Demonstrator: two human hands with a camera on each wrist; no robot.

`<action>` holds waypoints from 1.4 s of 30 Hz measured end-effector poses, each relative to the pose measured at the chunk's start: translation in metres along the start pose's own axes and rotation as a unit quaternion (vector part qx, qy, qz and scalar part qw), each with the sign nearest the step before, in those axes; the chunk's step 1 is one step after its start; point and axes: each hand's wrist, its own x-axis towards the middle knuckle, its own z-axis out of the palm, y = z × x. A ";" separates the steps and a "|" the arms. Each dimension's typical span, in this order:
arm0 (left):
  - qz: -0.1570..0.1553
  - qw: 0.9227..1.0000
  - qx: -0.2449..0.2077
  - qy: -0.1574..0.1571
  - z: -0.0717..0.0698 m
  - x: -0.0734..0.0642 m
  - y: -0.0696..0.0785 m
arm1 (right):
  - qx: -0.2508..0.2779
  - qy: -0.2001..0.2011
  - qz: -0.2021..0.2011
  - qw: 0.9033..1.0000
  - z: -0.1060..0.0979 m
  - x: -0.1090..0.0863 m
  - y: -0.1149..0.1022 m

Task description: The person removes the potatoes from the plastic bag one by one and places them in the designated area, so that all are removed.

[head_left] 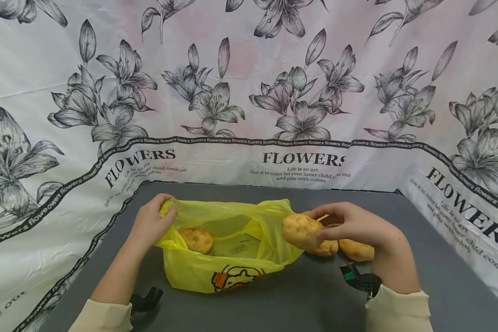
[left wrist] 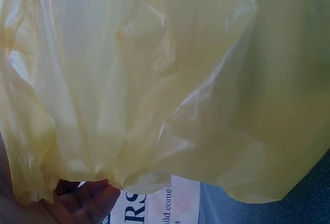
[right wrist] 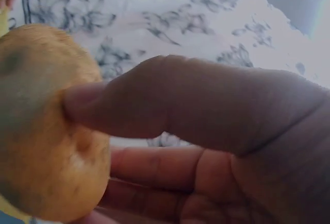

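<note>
A yellow plastic bag (head_left: 191, 272) stands with its mouth open on the grey table, and one potato (head_left: 197, 240) lies inside at its left. My left hand (head_left: 154, 221) grips the bag's left rim; in the left wrist view the crumpled yellow film (left wrist: 154, 105) fills most of the picture above the fingers. At the right rim, my right hand (head_left: 350, 223) pinches another potato (head_left: 302, 230) between thumb and fingers. The right wrist view shows the thumb (right wrist: 129, 100) pressed on that potato (right wrist: 51, 147), with the other fingers behind it.
More potatoes (head_left: 357, 250) lie on the table (head_left: 290, 299) beneath and behind the right hand. A white cloth (head_left: 224, 163) printed with flowers and lettering hangs around the back and sides. Black camera mounts (head_left: 147, 299) sit at both wrists.
</note>
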 end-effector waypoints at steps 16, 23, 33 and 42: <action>-0.004 1.000 0.005 -0.009 -0.001 0.000 -0.005 | 0.012 0.004 0.055 0.998 -0.017 -0.020 0.022; -0.004 1.000 0.006 -0.007 -0.003 0.000 -0.005 | -0.001 0.003 0.072 0.997 -0.020 -0.019 0.027; -0.003 1.000 0.000 0.000 -0.003 0.001 -0.006 | -0.013 0.010 0.106 0.994 -0.018 -0.019 0.042; -0.012 1.000 -0.004 0.008 -0.003 0.002 -0.010 | -0.026 -0.012 0.119 0.992 -0.012 -0.013 0.045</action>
